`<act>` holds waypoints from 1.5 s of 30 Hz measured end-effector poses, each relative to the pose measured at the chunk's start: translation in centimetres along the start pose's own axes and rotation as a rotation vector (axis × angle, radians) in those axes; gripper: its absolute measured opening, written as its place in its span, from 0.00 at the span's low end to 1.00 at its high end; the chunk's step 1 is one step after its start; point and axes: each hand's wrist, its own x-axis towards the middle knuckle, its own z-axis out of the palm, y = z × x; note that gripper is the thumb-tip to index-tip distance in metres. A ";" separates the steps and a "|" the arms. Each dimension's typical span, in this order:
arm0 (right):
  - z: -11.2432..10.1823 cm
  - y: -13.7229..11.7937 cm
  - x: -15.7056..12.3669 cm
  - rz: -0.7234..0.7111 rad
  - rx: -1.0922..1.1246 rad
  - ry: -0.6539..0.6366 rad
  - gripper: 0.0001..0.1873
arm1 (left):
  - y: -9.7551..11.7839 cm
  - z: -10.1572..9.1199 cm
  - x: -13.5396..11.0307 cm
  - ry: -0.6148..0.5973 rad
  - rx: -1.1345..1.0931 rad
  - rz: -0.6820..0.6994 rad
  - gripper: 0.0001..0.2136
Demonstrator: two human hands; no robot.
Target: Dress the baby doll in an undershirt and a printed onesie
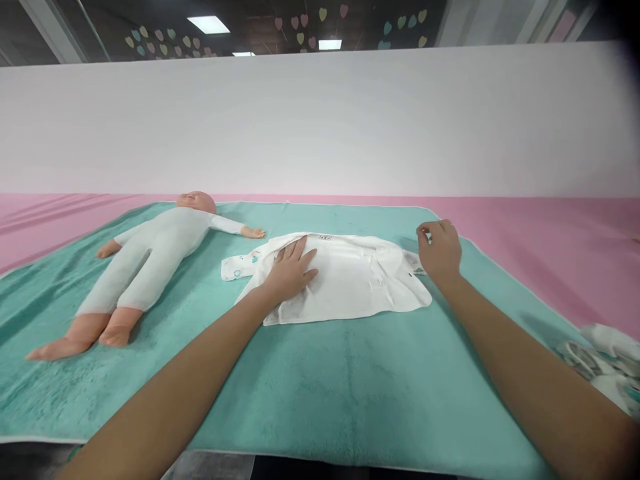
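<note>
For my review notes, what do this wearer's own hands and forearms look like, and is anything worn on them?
The left hand and right hand are ungloved. The left forearm and right forearm are bare; no sleeve, watch or bracelet shows.

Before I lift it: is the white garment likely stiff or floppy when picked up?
The white garment is probably floppy: its thin-looking cloth lies with soft creases. The patterned sleeve sticking out at left may dangle. With the left hand resting on it, lifting would likely bunch it.
</note>
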 end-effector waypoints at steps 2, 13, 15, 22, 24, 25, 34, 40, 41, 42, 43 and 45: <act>0.2 -0.3 -0.1 0.024 -0.007 -0.100 0.14 | 0.0 0.1 0.0 -0.006 -0.007 -0.009 0.24; 0.0 3.4 1.1 0.085 -0.003 -0.625 0.16 | 0.0 -0.2 -0.1 -0.010 -0.011 0.010 0.22; -0.1 2.8 1.0 0.094 -0.011 -0.401 0.13 | 0.0 -0.2 -0.1 -0.008 -0.007 0.021 0.22; 0.2 -0.8 -0.1 -0.012 0.110 0.022 0.16 | 0.0 -0.3 -0.1 -0.002 -0.015 0.038 0.21; 0.3 -1.9 -0.6 -0.059 0.123 -0.066 0.15 | 0.0 -0.4 -0.1 -0.009 -0.016 0.045 0.21; 0.2 -2.5 -0.9 -0.067 0.133 -0.121 0.14 | 0.1 -0.4 -0.1 -0.016 -0.022 0.051 0.21; -2.5 -4.0 -2.9 0.144 -0.039 -0.622 0.23 | 1.6 -1.2 -0.9 -0.124 -0.140 0.135 0.21; -5.2 -2.5 -3.9 0.225 0.563 -0.878 0.22 | 0.6 -1.2 -0.4 0.051 -0.074 0.054 0.19; -5.2 -2.5 -4.0 0.259 0.697 -0.924 0.22 | 0.0 -1.4 -0.3 0.105 -0.073 0.003 0.19; -5.0 -2.4 -4.1 0.296 0.784 -0.935 0.23 | -0.6 -1.6 -0.2 0.156 -0.081 -0.056 0.18; -4.5 -2.3 -4.1 0.331 0.816 -0.895 0.23 | -1.4 -1.8 -0.2 0.195 -0.093 -0.117 0.18; -3.0 -1.7 -3.7 0.399 0.778 -0.681 0.22 | -3.1 -2.3 -0.3 0.241 -0.109 -0.230 0.19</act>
